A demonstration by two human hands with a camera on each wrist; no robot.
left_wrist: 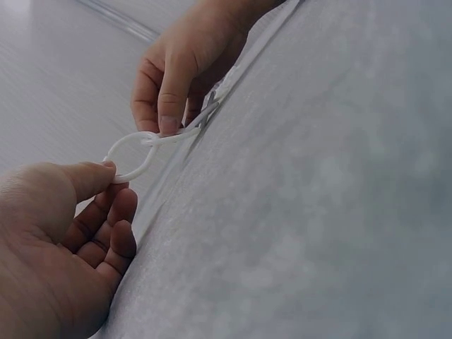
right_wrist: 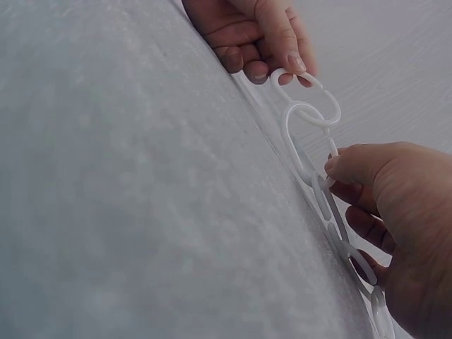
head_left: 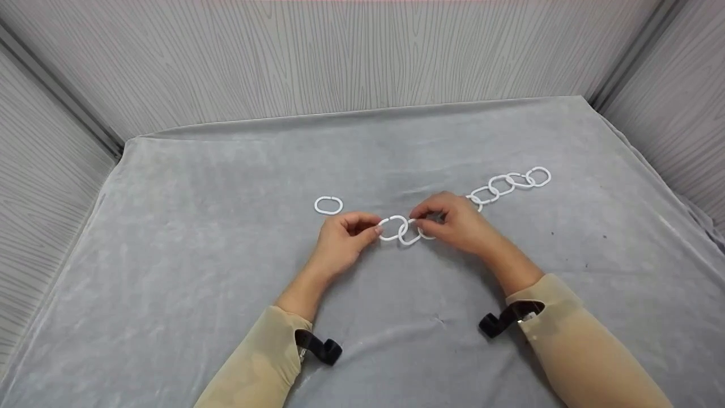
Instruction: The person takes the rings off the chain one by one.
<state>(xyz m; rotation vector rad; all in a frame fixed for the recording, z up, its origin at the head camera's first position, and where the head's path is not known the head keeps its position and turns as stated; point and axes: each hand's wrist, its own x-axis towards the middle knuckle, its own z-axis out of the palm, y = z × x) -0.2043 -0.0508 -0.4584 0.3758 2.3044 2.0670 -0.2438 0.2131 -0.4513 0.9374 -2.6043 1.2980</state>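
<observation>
My left hand point(head_left: 346, 238) pinches the outer end of a white oval link point(head_left: 389, 238) between thumb and fingertips. That link hooks through a neighbouring white link point(head_left: 409, 243), which my right hand point(head_left: 456, 221) pinches near its upper side. In the right wrist view, a small gap shows in the side of the left link point(right_wrist: 337, 113). Beyond my right hand the white chain point(head_left: 501, 186) runs on over the cloth toward the back right; part of it is hidden under that hand. In the left wrist view both hands hold the joined links just above the cloth.
A single loose white link point(head_left: 328, 212) lies on the grey cloth point(head_left: 226, 255), just beyond my left hand. Wood-grain panels point(head_left: 340, 56) stand behind the table and at both sides. Each sleeve carries a black wrist mount point(head_left: 328, 351).
</observation>
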